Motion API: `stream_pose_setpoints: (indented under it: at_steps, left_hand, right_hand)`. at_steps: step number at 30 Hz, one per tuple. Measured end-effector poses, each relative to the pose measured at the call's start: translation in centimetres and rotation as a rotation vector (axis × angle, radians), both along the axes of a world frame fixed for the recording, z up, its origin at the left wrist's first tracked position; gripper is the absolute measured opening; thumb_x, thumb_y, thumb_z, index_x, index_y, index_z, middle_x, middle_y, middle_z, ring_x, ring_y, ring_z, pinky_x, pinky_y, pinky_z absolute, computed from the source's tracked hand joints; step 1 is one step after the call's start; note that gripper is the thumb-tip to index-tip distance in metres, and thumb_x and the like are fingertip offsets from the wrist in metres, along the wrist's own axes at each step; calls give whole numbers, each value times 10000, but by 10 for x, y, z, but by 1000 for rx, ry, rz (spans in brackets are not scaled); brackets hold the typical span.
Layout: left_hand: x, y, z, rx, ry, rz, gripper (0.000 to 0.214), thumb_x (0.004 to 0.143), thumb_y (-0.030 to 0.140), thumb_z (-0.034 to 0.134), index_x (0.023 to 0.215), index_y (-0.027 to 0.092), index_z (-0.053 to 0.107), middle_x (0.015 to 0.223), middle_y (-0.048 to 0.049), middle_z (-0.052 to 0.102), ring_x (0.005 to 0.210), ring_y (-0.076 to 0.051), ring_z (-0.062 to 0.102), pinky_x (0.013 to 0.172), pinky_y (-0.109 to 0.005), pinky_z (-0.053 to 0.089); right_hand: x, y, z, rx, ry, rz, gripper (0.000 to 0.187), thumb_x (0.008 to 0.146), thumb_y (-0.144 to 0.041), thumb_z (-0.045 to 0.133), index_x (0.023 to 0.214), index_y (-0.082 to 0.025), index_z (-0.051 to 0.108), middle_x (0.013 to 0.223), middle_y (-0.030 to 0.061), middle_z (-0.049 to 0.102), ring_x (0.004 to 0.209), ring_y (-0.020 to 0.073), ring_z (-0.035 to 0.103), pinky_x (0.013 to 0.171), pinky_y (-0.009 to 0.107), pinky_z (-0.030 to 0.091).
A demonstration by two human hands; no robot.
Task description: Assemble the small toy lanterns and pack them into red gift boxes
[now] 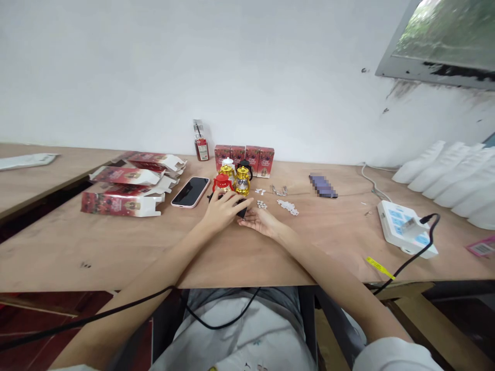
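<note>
My left hand lies over a small black object, its fingers bent across the top. From the right, my right hand meets the object's lower edge with its fingertips. Most of the black object is covered, so its kind does not show. Just beyond my hands stand miniature lanterns: a red one, gold ones, a white one and a black one. Right of them lie small white round pieces, white flat pieces and bent metal wire pieces.
Red boxes stand behind the lanterns near a bottle. A phone and opened red cartons lie left. Rightward are a pixelated purple item, a power strip with a black cable, and stacked white shapes.
</note>
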State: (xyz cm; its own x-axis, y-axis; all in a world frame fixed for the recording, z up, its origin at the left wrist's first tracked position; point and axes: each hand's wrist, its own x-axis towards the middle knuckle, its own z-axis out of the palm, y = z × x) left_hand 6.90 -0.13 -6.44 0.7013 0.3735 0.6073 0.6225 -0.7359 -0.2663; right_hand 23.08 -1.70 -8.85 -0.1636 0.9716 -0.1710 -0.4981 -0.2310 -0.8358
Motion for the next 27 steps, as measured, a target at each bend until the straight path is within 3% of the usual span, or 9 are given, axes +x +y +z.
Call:
stream_pose_setpoints:
  at_steps: [4,10,12,15,19,23,27]
  left_hand:
    - [4,-4,1,-3,36,-13,390,891,177,454,1221,360,551,1144,-39,665,1039,-224,567,908,-466,318]
    - [3,-5,1,-8,10,-13,428,900,148,426,1236,394,525,1163,-23,658,1057,-215,563,915,-477,299]
    - [2,-5,1,1,-1,1,455,893,136,427,1252,403,507,1174,-27,650,1067,-211,562,919,-473,303]
    - [3,-3,4,39,7,12,487,881,127,433,1279,403,482,1144,-37,652,1062,-194,575,919,-448,323]
    - [15,0,11,93,122,-41,462,883,84,399,1269,317,499,1047,-61,660,1055,-178,579,917,-415,351]
    - [34,6,11,64,246,-140,323,865,51,409,1063,208,610,914,-74,660,977,-184,585,970,-411,357]
    - [52,9,4,21,327,-135,328,801,14,433,974,198,642,927,-100,660,1002,-228,581,995,-441,372]
  right_hand:
    - [0,1,-1,-57,-19,58,77,825,-233,562,839,-158,559,719,38,591,691,147,643,627,308,615]
    - [-2,3,-5,-45,23,-25,93,815,-270,574,806,-180,556,671,15,560,611,121,588,512,242,577]
    - [-2,4,-5,-77,8,-62,111,811,-269,573,750,-184,536,615,-2,534,535,99,542,419,187,507]
    - [4,7,2,-161,-43,-131,191,813,-240,541,648,-183,465,505,-41,453,386,47,392,292,121,296]
    - [26,15,13,-152,-75,-315,269,847,-222,437,593,-203,351,411,-110,268,312,20,159,282,132,109]
    - [43,26,12,-94,-119,-551,289,855,-204,390,584,-216,290,404,-121,182,320,39,144,315,150,114]
    - [42,40,-1,-13,-156,-699,254,827,-201,422,581,-204,360,431,-99,327,366,49,280,363,146,238]
